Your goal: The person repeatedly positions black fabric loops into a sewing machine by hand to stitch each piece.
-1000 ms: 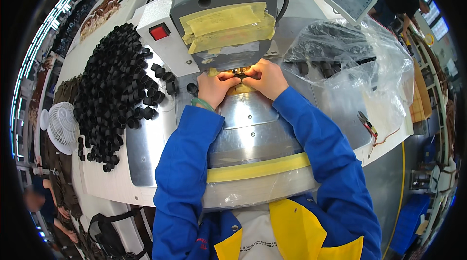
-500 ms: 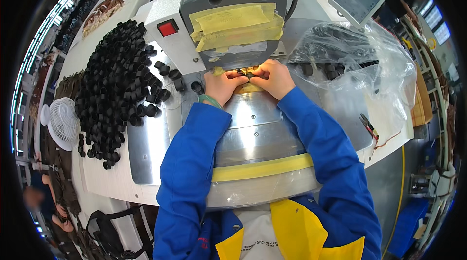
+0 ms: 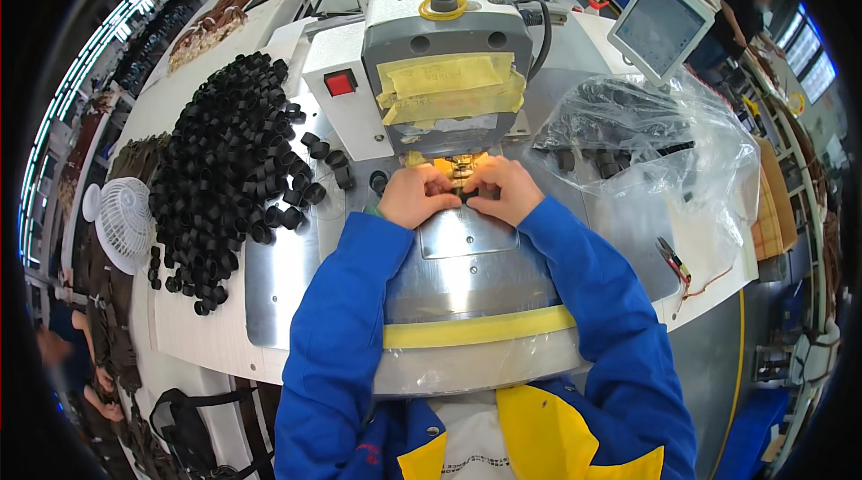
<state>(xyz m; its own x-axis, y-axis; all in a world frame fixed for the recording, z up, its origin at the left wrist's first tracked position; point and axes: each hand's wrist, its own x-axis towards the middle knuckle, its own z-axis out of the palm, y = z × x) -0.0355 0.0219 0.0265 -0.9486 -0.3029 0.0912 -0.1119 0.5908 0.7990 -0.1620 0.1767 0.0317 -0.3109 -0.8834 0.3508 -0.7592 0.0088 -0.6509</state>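
Note:
My left hand (image 3: pixel 415 195) and my right hand (image 3: pixel 508 193) are closed in pinches, facing each other, with a small black piece (image 3: pixel 467 195) between their fingertips. They are just in front of the lit needle area (image 3: pixel 461 166) under the grey sewing-machine head (image 3: pixel 449 125), above its steel plate (image 3: pixel 458 242). The head bears yellow tape, and a red switch (image 3: pixel 339 82) is at its left. A large pile of black band loops (image 3: pixel 215 148) lies left of my hands, with a few loose loops (image 3: pixel 337 166) nearer the machine.
A screen (image 3: pixel 657 22), a plastic bag (image 3: pixel 646 148) over black pieces and cutters (image 3: pixel 673 260) are on the right of the table (image 3: pixel 197 336). A white fan (image 3: pixel 126 220) is at left. Two other people (image 3: pixel 732 17) (image 3: pixel 67 345) are at the far right and far left.
Both hands have drawn a little back from the needle area with the black piece, so more of the lit metal parts shows. The whole view has also shifted, the machine sitting lower in it.

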